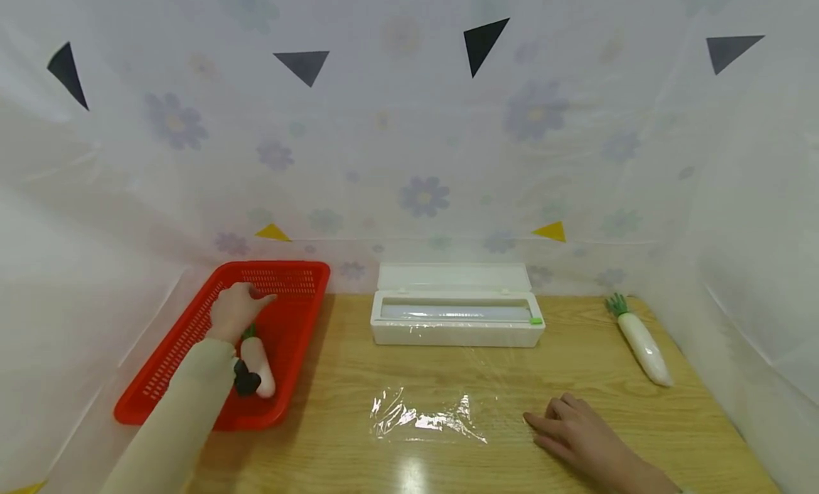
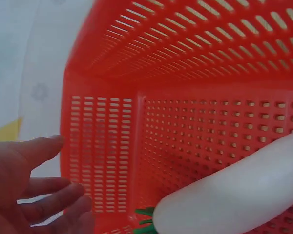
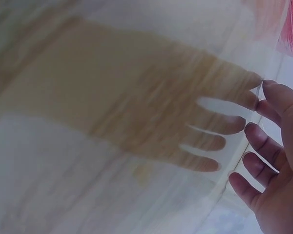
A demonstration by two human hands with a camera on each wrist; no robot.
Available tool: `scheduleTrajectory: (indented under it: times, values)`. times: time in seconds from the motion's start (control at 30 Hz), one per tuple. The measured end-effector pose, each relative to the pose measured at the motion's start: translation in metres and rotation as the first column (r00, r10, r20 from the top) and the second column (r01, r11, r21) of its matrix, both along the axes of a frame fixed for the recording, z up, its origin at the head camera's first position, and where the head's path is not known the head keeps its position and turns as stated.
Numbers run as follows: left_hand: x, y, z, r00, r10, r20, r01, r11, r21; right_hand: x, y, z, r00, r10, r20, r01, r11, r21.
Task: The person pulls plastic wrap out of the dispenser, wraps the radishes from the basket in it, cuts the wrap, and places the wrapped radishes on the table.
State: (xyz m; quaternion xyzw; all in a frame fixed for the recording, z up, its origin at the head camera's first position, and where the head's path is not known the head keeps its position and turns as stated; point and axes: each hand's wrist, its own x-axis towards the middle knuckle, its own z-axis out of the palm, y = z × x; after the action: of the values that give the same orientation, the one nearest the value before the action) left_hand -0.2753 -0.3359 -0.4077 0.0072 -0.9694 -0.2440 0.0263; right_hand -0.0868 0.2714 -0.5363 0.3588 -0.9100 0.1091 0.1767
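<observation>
In the head view my left hand (image 1: 235, 313) is over the red plastic basket (image 1: 323, 295), above a white radish (image 1: 259, 366) with green leaves. The left wrist view shows the left hand (image 2: 36, 195) with fingers apart, holding nothing, near the leafy end of the radish (image 2: 229, 195). My right hand (image 1: 579, 437) is low at the right of the wooden table, beside a sheet of clear cling film (image 1: 429, 417). In the right wrist view the fingertips of the right hand (image 3: 283, 141) touch the glossy surface, slightly bent and spread.
A white cling film box (image 1: 457, 335) with its lid raised stands at the back middle, film coming out of its front. Another white radish (image 1: 645, 348) with green leaves lies at the far right, with a shiny surface. Flowered white sheeting (image 1: 422, 146) encloses the table.
</observation>
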Motion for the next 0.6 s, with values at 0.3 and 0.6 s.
scheduleTrajectory:
  times: [0.3,0.6]
  values:
    - [0.006,-0.012,-0.017,0.983,-0.013,0.185,0.02,0.999,-0.036,0.001,-0.003,0.0,1.0,0.003,-0.01,-0.003,1.0,-0.001]
    - [0.014,-0.018,-0.017,0.965,-0.015,0.261,0.01,1.0,0.021,-0.001,-0.001,0.001,0.999,0.019,-0.029,-0.019,1.0,0.008]
